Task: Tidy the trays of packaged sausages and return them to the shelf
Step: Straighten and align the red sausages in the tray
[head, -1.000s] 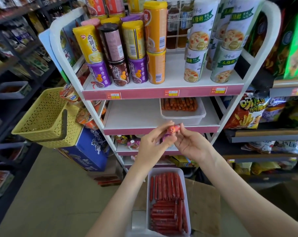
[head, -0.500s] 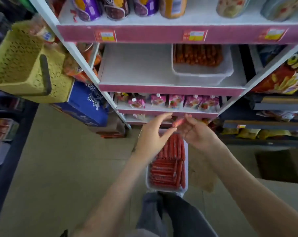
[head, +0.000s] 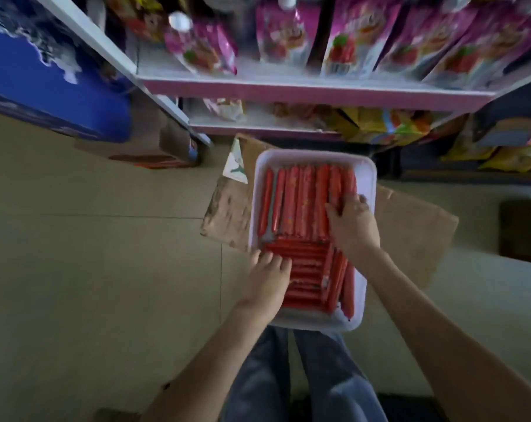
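Note:
A white tray [head: 368, 178] lies on a cardboard sheet on the floor, packed with red packaged sausages [head: 300, 205]. The far half holds sausages in a lengthwise row, and the near half holds a crosswise stack. My right hand [head: 351, 222] is down on the right end of the far row, fingers and thumb curled round a sausage there. Over the tray's left rim, my left hand [head: 267, 280] rests its fingertips on the crosswise stack. Its thumb is hidden.
The cardboard sheet [head: 410, 226] lies in front of the white and pink shelf unit [head: 313, 92], which holds pink pouches. A blue box [head: 44, 83] stands at the left. My legs are just below the tray. Tiled floor spreads to the left.
The view has dropped from the shelves to the floor tray. My right hand carried the sausage it pinched down into the tray. My left hand left it and came to the tray's left side.

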A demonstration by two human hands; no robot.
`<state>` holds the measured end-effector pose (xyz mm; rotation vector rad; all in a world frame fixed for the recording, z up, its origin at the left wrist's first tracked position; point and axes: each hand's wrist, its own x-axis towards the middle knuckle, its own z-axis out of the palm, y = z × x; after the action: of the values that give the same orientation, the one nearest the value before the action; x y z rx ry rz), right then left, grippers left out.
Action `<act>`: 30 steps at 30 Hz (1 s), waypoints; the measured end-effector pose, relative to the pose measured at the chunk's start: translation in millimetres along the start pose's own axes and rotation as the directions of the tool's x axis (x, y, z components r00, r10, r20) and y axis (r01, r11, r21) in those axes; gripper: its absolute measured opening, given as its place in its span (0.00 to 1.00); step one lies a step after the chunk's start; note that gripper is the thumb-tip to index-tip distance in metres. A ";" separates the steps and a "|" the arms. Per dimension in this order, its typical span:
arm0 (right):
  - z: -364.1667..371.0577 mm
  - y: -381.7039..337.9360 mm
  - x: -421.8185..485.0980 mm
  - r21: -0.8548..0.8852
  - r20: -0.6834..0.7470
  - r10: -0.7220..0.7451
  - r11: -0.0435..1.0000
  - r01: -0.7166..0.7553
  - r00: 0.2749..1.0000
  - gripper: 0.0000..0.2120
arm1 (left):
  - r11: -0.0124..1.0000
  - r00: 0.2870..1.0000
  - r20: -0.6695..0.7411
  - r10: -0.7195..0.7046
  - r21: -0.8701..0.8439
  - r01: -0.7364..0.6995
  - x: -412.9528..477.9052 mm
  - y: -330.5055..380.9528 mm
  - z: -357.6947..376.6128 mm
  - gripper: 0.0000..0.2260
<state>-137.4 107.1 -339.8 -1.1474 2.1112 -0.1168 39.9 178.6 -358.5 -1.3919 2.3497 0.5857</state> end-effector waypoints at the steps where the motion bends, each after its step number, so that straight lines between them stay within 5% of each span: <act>1: 9.8 2.2 5.5 -0.042 -0.045 -0.037 0.999 0.035 0.998 0.23 | 1.000 1.000 -0.009 0.007 0.025 -0.007 1.1 2.5 9.3 0.14; 4: 28.3 7.2 8.6 -0.200 -0.156 -0.178 0.969 0.145 0.972 0.27 | 0.999 0.998 -0.065 0.019 0.049 -0.016 5.1 7.0 23.8 0.11; 14: 35.3 3.3 17.4 -0.142 0.039 -0.105 0.984 0.110 0.994 0.32 | 0.988 0.985 -0.089 0.151 0.053 -0.146 8.0 -1.7 24.6 0.10; 21: 34.7 21.4 -13.6 -0.346 -0.006 -0.378 0.869 0.353 0.926 0.31 | 0.991 0.976 -0.172 0.135 0.046 -0.129 4.0 -1.3 24.3 0.11; 30: 50.4 61.1 -59.4 -0.420 0.176 -0.551 0.708 0.568 0.816 0.28 | 0.998 0.999 0.027 0.024 0.056 -0.025 26.0 1.4 2.5 0.10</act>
<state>-127.7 201.4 -368.4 -2.0464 1.7216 0.1339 27.0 161.1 -373.1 -1.3250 2.3470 0.5365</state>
